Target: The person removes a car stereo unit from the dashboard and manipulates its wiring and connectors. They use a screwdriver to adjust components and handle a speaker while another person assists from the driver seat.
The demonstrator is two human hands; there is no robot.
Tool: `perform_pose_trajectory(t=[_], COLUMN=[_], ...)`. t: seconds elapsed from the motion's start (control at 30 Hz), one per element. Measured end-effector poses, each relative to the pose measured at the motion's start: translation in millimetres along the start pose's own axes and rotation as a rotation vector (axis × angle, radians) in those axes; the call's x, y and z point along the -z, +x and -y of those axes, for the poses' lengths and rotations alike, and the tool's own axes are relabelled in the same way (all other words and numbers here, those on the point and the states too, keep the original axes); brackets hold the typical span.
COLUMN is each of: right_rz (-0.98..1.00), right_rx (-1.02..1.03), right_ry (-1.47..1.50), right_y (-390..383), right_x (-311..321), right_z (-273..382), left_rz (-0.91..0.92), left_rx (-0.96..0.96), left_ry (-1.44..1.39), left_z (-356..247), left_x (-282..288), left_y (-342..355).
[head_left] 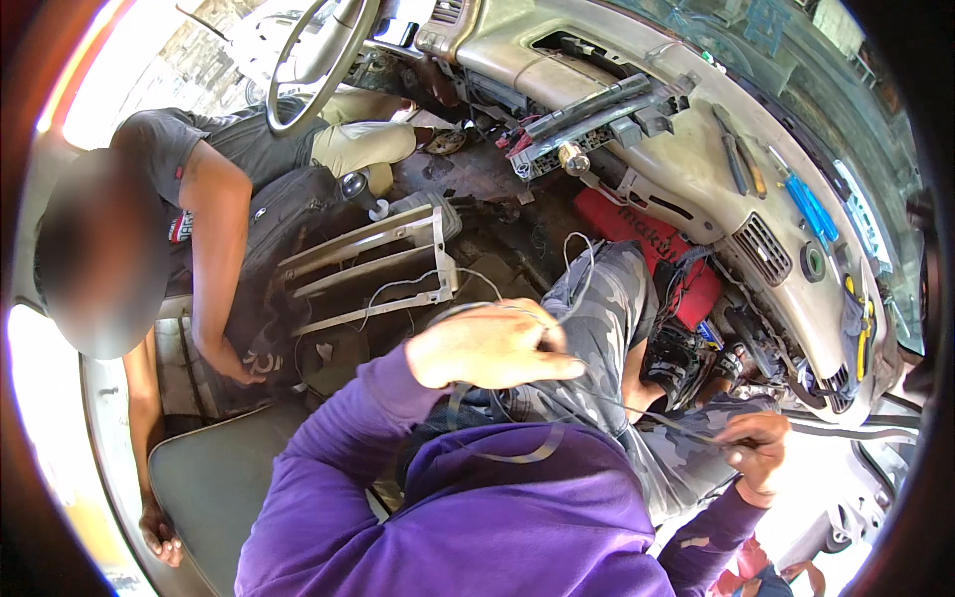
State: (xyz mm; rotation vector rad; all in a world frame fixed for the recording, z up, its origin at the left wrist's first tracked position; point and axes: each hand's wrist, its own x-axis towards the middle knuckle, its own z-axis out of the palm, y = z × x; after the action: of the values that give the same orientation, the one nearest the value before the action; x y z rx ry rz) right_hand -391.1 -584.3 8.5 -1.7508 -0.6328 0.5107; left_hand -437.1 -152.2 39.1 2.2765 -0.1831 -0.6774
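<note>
A long thin grey wire (668, 419) stretches across my lap between my two hands. Over my thighs, my left hand (492, 343) is closed around it, with the thumb pointing right. Loose loops of the wire rise above this hand and hang below it against my purple top. Off to the right, my right hand (758, 450) is closed, pinching the wire between thumb and fingers. Another stretch of wire runs left from my left hand over a pale metal frame (446, 259).
At the left sits another person (214, 199), one arm reaching toward the seat. Beyond are a steering wheel (323, 75) and a partly dismantled dashboard (686, 149). Pliers (736, 154), blue-handled tools (808, 204) and a yellow-handled tool (863, 328) lie on top. A red bag (647, 234) rests below.
</note>
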Motion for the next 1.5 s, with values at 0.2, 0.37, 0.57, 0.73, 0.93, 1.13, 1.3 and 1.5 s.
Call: perform_pose_trajectory(t=[0.2, 0.37, 0.57, 0.73, 0.93, 1.13, 1.3, 1.5], right_rz=[-0.068, -0.011, 0.452, 0.369, 0.068, 0.225, 0.406, 0.128], right_rx=[-0.023, 0.33, 0.102, -0.21, -0.223, 0.155, -0.222, -0.159], right_ry=[-0.541, -0.338, 0.115, 0.186, 0.243, -0.153, -0.15, 0.359], right_y=[82.9, 118.6, 139.2, 131.3, 156.0, 171.7, 181.5, 156.3], right_x=[-65.8, -133.3, -136.4, -150.8, -162.1, -168.8, -137.8, -85.0], right_z=[20.0, 48.0, 2.8, 47.5, 29.2, 12.8, 36.8, 4.3], left_rz=[0.025, 0.229, 0.146, -0.752, -0.76, -0.594, -0.758, -0.761], left_rx=[0.367, -0.066, -0.4, -0.296, -0.494, -0.407, -0.378, -0.191], left_ry=[0.556, 0.542, 0.166, -0.061, -0.671, -0.635, -1.023, -0.614], left_z=[5.4, -0.1, -20.4, -3.3, -3.4, 9.1, 17.9, 41.2], left_x=[19.9, -24.8, 22.0, 26.5, -44.8, -53.4, -10.3, 7.5], left_y=[-23.6, -13.0, -17.5, -5.0, 32.4, 29.9, 6.2, -4.1])
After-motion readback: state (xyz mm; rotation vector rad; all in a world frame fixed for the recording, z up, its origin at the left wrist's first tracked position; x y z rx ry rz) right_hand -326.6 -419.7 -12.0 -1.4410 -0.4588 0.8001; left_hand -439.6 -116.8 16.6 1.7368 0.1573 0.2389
